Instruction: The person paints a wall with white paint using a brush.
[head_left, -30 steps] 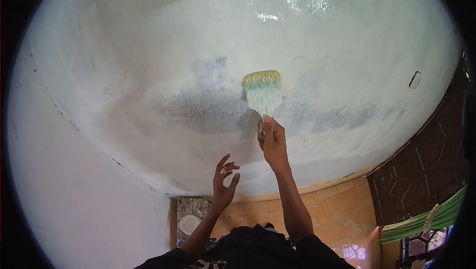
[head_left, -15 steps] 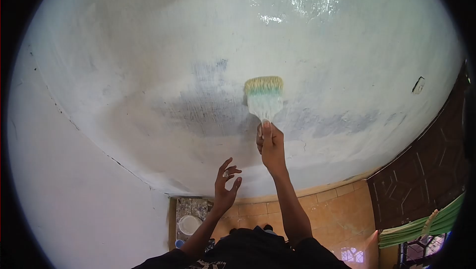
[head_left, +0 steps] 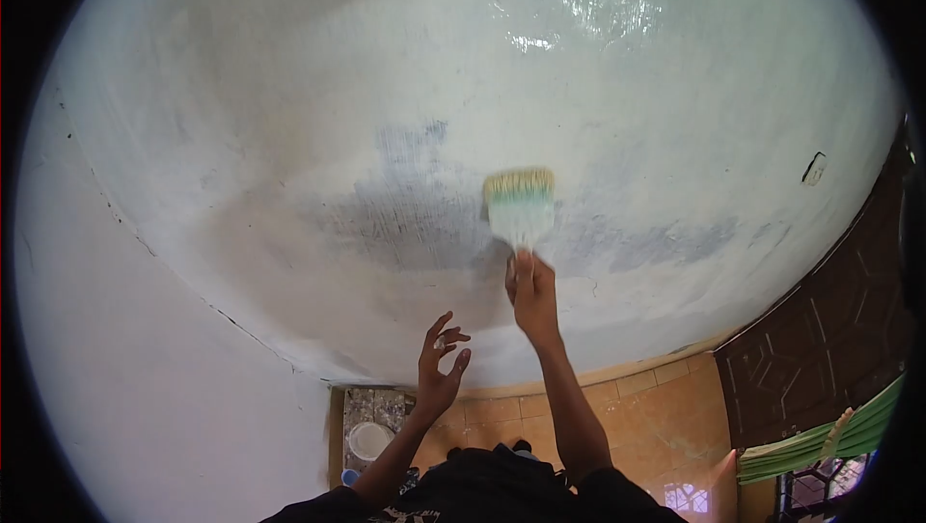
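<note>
pale brush [head_left: 522, 219], right hand [head_left: 533, 301], inside wall [head_left: 318, 127] edges

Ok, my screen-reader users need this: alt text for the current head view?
A right hand holds a wide paintbrush up at a patchy white wall; the left hand is raised, empty, above a tiled floor.

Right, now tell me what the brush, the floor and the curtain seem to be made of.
Brush: stiff yellowish bristles, natural or synthetic unclear, separate strands at the tip; the handle's material is hidden by whitish paint.
Floor: probably glazed ceramic tile, given straight joints and a glossy window reflection.
Curtain: green cloth, seemingly smooth, hanging in soft gathered folds.
</note>
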{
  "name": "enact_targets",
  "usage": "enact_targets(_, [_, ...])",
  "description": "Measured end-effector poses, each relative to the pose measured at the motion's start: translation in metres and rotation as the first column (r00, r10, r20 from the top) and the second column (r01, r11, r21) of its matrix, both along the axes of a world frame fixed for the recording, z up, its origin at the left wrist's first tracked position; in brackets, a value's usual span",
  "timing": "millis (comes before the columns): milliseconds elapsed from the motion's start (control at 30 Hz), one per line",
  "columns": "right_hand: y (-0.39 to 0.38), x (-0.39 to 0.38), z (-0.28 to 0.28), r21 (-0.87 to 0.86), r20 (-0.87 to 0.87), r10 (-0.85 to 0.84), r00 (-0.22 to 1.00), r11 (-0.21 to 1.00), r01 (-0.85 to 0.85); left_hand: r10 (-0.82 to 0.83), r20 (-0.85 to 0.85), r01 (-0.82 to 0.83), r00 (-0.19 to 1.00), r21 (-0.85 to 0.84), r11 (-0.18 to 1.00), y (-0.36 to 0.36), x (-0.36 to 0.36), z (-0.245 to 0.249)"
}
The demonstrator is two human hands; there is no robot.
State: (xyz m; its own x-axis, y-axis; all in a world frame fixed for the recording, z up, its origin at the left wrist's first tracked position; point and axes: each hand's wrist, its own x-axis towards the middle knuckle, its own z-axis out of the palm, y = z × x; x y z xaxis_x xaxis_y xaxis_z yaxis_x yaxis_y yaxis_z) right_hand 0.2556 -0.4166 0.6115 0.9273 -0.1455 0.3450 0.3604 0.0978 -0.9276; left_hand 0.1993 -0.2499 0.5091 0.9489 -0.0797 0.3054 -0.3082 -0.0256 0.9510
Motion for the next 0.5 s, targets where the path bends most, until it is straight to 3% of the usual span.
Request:
enact_targets(133, [0.008, -0.038, -0.087, 0.000, -0.238, -0.027, 0.971, 1.000, 0.027, 0.035, -0.011, -0.035, 0.999, 0.002, 0.999, 0.004, -0.004, -0.011])
enact_targets(233, [0.018, -0.045, -0.064, 0.030, -0.092, -0.072, 0.993, 0.997, 0.075, 0.027, 0.006, -0.028, 1.000, 0.009, 1.000, 0.002, 0.001, -0.014])
enact_targets(300, [0.014, -0.034, -0.011, -0.053, 0.032, -0.084, 0.996, 0.995, 0.085, 0.006, 0.013, -0.006, 1.000, 0.027, 1.000, 0.005, -0.003, -0.013])
enact_targets(400, [0.009, -0.013, 0.027, 0.018, 0.031, -0.014, 0.999, 1.000, 0.013, -0.012, 0.032, 0.011, 0.999, 0.029, 1.000, 0.001, 0.001, 0.000])
enact_targets(500, [0.008, -0.007, -0.029, -0.054, 0.063, -0.080, 0.995, 0.995, 0.083, 0.009, 0.017, -0.009, 1.000, 0.034, 0.999, -0.001, 0.001, -0.002])
